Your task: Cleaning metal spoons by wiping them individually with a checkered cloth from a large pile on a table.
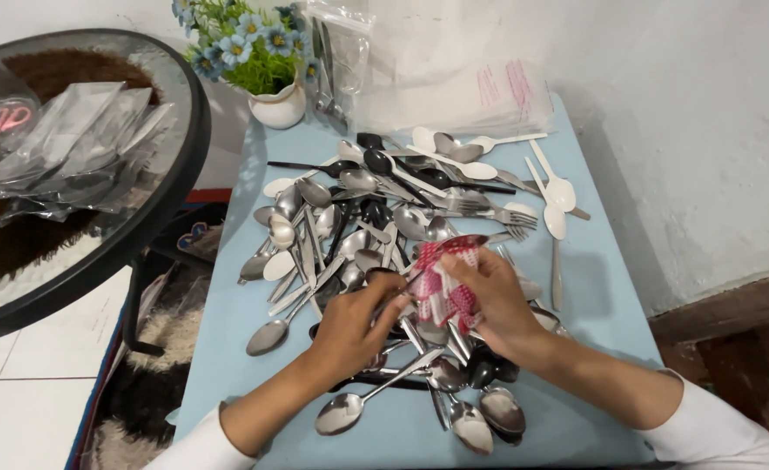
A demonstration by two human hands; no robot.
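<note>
On the light-blue table (593,287), a cutlery pile (384,218) spreads from centre to near edge. Right hand (489,300) grips a red-and-white patterned wrapper (445,278); left hand (354,326) pinches a spoon handle (406,287) entering it. Risk: thin wrapper may tear, or spoon snags.

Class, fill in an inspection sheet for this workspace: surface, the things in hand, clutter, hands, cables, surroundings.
Surface: light blue table, mostly covered.
Things in hand: red-and-white patterned cloth wrapped round a piece of cutlery, gripped by both hands.
Clutter: pile of metal spoons and forks, with white plastic spoons and black ones mixed in; stack of clear plastic bags at the far edge.
Hands: left hand and right hand both closed on the cloth.
Cables: nothing seen.
Surroundings: white pot of blue flowers; round glass table with bagged cutlery; white wall, tiled floor.
</note>
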